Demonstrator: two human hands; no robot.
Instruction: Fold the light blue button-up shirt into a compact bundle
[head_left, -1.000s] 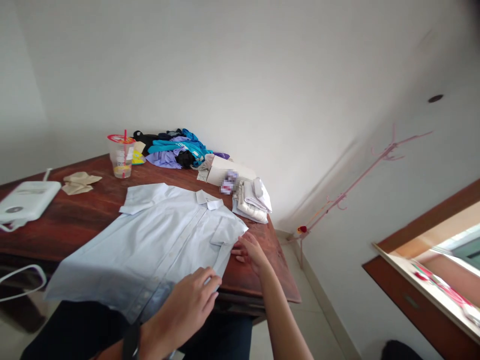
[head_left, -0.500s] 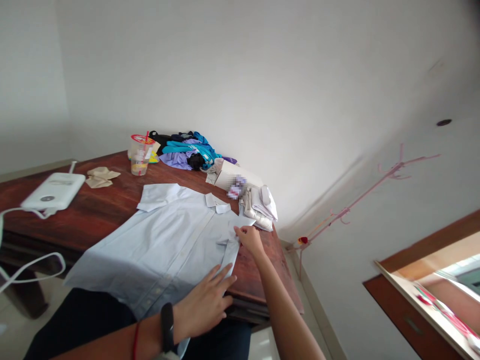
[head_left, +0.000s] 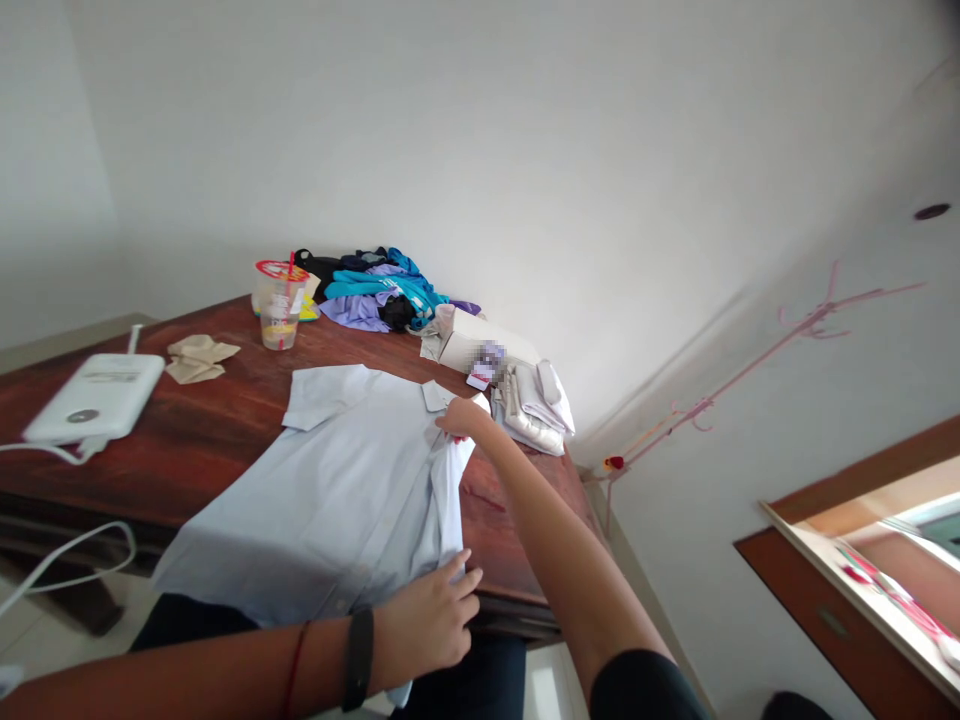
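Observation:
A white short-sleeved collared shirt [head_left: 337, 480] lies spread out, its hem hanging over the near table edge towards my lap. My right hand [head_left: 466, 418] is closed on the shirt's right sleeve and shoulder, close to the collar; its fingertips are partly hidden. Lower down, my left hand [head_left: 431, 615], with a black wristband, rests at the shirt's right side edge. Its fingers bend over the cloth there, and the fabric bunches into folds between both hands.
On the wooden table [head_left: 247, 440] are a white power bank [head_left: 97, 395] with a cable, a crumpled napkin [head_left: 199, 358] and a plastic cup [head_left: 281, 310]. Behind are piled clothes [head_left: 386, 295], a white box [head_left: 487, 335] and folded garments [head_left: 536, 400]. A pink coat rack [head_left: 705, 405] leans right.
My right hand has moved inward to the left with the sleeve, drawing the shirt's right side into folds. My left hand's spread fingers have curled at the side edge.

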